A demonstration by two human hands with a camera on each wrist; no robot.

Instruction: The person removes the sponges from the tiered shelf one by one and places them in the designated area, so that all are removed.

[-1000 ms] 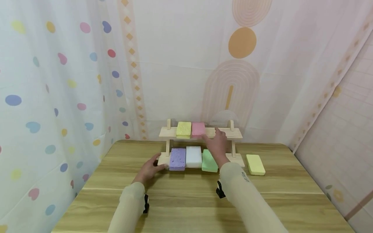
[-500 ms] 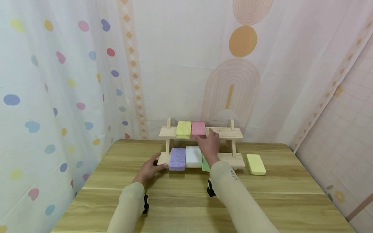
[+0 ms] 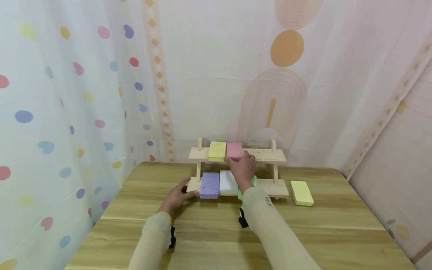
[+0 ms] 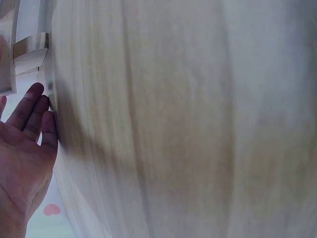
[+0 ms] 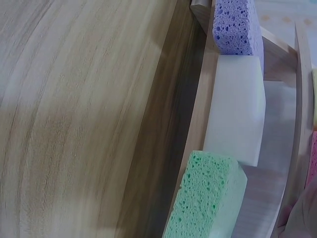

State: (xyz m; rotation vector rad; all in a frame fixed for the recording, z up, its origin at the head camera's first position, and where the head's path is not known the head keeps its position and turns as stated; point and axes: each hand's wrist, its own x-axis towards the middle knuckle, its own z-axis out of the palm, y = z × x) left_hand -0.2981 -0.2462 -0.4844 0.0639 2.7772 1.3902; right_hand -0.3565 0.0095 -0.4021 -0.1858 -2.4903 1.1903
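Observation:
In the head view my right hand [image 3: 243, 167] is at the pink sponge [image 3: 234, 149] on the upper shelf. Its thumb is at the front and a finger at the right side, pinching it. Left of that lies a yellow sponge [image 3: 217, 150]. My left hand [image 3: 177, 195] rests against the left end of the wooden two-tier rack [image 3: 270, 186], its fingers fairly straight in the left wrist view. On the lower shelf sit a purple sponge [image 3: 210, 185], a white sponge [image 3: 228, 182] and a green sponge [image 5: 203, 196], which my right hand partly hides in the head view.
Another, pale yellow sponge [image 3: 302, 193] lies on the wooden table [image 3: 209, 232], right of the rack. Patterned curtains [image 3: 209, 75] hang behind and at the left, close to the table's back edge.
My right hand has moved left along the upper shelf to the pink sponge and now pinches it. The left hand has stayed at the rack's end. The head view has shifted slightly.

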